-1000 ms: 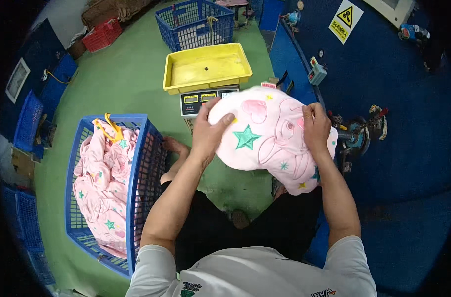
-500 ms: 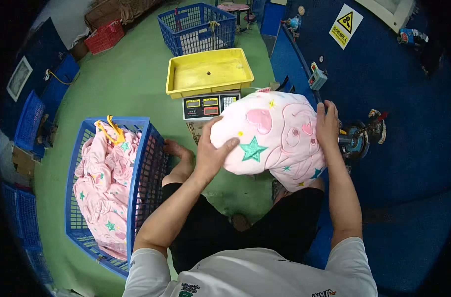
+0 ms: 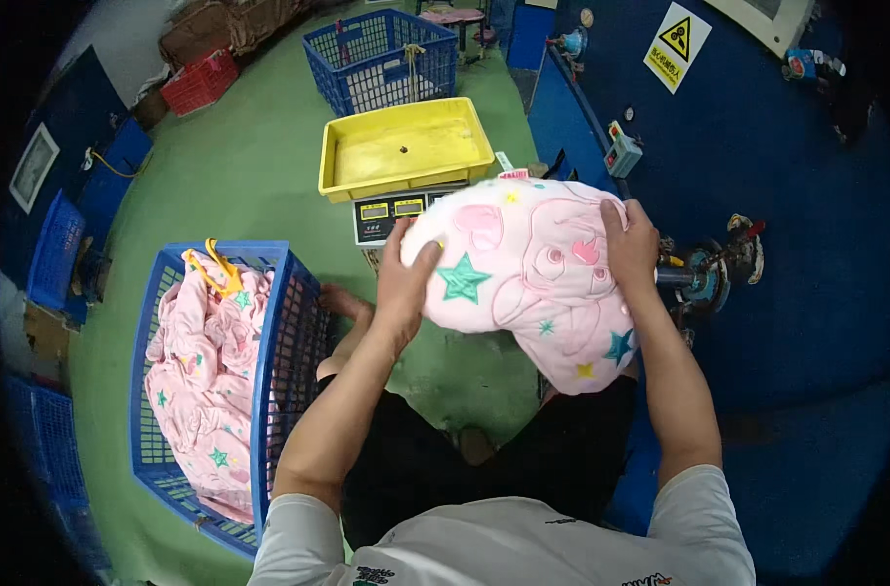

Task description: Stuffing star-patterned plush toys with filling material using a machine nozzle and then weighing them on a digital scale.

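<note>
Head view: pink plush piece (image 3: 518, 283) held up in front of me, right of the yellow tray (image 3: 435, 146) and nearer me. Embroidered side up, looks puffed out, lower lobe sagging. Left hand (image 3: 406, 283) part-closed on its left edge, thumb on top, fingers mostly behind. Right hand (image 3: 633, 249) part-closed on the right edge, thumb on top; finger undersides hidden, can't tell how hard I grip. Metal fitting (image 3: 699, 273) further right of the tray, just beside my right hand; can't tell if plush touches it. Scale (image 3: 391, 220) at the tray's near side, partly covered by plush. Blue basket (image 3: 294, 337) left of the tray and nearer me, limp pink pieces (image 3: 201, 391) inside. Step, my read: two-handed handling of one piece. Next move probably calls for both edges held evenly, sagging lobe kept supported.
</note>
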### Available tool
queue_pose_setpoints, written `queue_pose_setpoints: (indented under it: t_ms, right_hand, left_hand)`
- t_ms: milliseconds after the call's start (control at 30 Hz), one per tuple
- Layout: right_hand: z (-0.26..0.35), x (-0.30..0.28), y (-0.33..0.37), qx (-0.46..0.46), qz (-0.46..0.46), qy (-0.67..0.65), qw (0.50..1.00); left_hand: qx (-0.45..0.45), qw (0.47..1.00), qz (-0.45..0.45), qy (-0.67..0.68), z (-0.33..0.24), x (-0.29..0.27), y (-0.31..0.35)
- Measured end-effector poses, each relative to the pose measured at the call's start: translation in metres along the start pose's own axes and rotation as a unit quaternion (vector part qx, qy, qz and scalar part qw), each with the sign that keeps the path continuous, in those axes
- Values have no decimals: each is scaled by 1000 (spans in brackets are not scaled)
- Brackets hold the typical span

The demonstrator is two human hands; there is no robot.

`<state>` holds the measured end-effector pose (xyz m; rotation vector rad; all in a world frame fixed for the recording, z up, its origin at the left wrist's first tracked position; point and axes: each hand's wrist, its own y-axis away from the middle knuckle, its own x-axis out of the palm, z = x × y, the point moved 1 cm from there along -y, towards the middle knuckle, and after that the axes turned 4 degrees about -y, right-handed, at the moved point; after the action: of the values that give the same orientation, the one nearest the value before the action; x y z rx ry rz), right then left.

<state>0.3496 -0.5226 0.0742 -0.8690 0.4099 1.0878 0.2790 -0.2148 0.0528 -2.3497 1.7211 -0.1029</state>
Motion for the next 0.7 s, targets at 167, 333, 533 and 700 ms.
queue_pose_setpoints:
  t_ms: [167,333,533,700]
  right_hand:
    - [-8,-1,-5,24,-44,2,999]
    - [-1,-11,-1,-42,-53,2,998]
    - [3,-1,11,-94,-10,-12,995]
    - [-1,1,8,-97,-29,-33,994]
  left_hand:
    - [-83,992,91,-20,11,-3,-1]
    - [-240,949,61,196,18,-1,16]
    - [-160,983,7,88,25,-3,25]
    - [-158,969,16,189,45,2,35]
